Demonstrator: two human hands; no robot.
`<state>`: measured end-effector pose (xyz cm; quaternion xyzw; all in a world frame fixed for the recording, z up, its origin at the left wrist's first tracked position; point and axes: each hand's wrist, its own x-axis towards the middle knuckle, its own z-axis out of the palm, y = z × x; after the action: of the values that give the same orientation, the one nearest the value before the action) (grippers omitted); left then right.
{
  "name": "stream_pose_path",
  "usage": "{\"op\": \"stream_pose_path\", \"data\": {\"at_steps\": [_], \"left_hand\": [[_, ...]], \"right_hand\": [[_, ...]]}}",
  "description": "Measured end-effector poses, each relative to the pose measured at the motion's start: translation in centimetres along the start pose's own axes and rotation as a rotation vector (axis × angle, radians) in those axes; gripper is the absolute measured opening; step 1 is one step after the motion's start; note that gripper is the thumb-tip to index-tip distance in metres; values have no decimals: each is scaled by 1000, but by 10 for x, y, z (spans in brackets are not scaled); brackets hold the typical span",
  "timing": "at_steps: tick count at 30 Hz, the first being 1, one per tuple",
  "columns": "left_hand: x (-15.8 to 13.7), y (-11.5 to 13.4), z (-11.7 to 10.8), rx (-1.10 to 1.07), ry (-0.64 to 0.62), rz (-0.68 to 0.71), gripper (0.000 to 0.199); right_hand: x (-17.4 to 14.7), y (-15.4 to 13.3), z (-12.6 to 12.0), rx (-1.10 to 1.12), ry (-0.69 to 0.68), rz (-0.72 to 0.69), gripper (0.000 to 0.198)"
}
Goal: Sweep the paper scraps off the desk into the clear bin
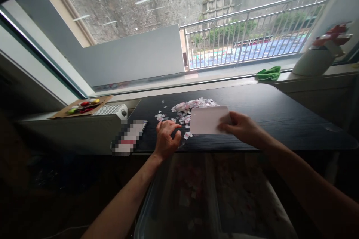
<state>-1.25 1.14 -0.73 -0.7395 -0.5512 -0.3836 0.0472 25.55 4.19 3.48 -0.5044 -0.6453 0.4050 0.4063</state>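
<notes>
On the dark table (269, 112) lies a loose heap of small white and pinkish paper pieces (193, 104). My right hand (241, 127) grips a flat white card (209, 119) by its right end, thumb on the near face. The card stands tilted in front of the heap and hides part of it. My left hand (167, 138) is at the table's near edge, fingers curved and apart, with nothing visible in it. A few stray paper pieces (160, 116) lie just beyond its fingertips, and others (187, 134) lie between it and the card.
A blurred-out flat object (130, 138) lies at the table's left edge. Below the near edge is a clear plastic bin (146, 209) with paper bits inside. A green cloth (268, 73) and a white vase (312, 61) are on the windowsill; cardboard (63, 111) lies at left.
</notes>
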Motion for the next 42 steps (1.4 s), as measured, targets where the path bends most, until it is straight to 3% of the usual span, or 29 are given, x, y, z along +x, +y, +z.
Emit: {"op": "stream_pose_path", "data": {"at_steps": [3,7,11,14,19,21,26,32,34,39,42], "left_hand": [[0,0,1,-10,0,-25,19],[-1,3,0,-18,2,-39,18],[-1,6,-1,-8,-10,-23,18],[-1,8,-2,7,-50,-10,20],[-1,10,-4,32,-114,27,22],[-1,10,-4,28,-114,23,22],[-1,10,-3,16,-96,37,21],[-1,10,-3,36,-94,21,20],[-1,10,-3,38,-93,20,20],[-1,10,-3,34,-90,35,19],[-1,10,-3,41,-83,26,19]], "right_hand": [[2,2,13,-80,-24,-63,20],[-6,3,-13,-212,-97,-47,21],[-14,-8,-42,-377,81,-6,20],[-14,-15,-34,-315,102,-5,20],[-11,-7,-11,-142,-2,-21,24],[-13,-1,-17,-185,-11,-13,23],[-24,-2,-42,-355,144,-10,22],[-36,-10,-14,-66,-77,16,25],[-37,-9,-13,-70,-98,26,24],[-36,-4,-31,-305,135,-5,22],[-33,-1,-23,-375,196,-46,21]]}}
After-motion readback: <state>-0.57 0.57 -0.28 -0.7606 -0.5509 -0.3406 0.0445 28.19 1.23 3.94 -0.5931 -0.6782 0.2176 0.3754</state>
